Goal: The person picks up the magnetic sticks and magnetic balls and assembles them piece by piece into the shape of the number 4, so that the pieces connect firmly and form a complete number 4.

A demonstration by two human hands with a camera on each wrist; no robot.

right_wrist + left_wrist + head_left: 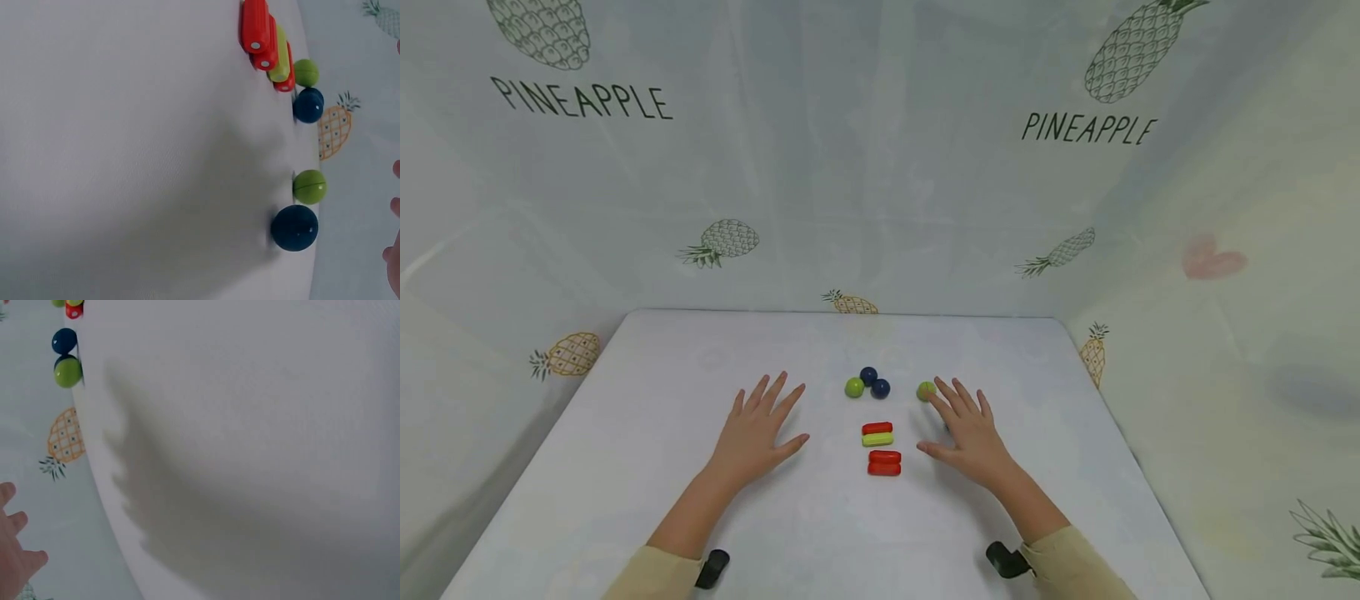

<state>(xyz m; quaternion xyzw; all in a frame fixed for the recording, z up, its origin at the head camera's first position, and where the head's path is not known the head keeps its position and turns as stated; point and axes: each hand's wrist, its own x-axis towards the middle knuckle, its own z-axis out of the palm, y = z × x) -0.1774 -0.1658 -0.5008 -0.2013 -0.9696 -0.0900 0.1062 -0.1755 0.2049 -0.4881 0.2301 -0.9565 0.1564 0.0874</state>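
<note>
My left hand (752,435) hovers over the left of the table, fingers spread, holding nothing; its shadow falls on the tabletop in the left wrist view. Across from it, my right hand (972,437) is spread the same way, its index fingertip overlapping a green ball (925,388) in the head view. Under that hand a dark blue ball (294,228) is mostly hidden from the head camera. Between the hands lie a red stick (877,428) beside a yellow-green stick (877,439), and two red sticks (884,463) side by side nearer me.
Farther back, another green ball (854,387) sits close to two dark blue balls (881,388). The white table (715,350) ends at a pineapple-print cloth (895,208) behind and at the sides. Black wrist devices (712,569) show at both sleeves.
</note>
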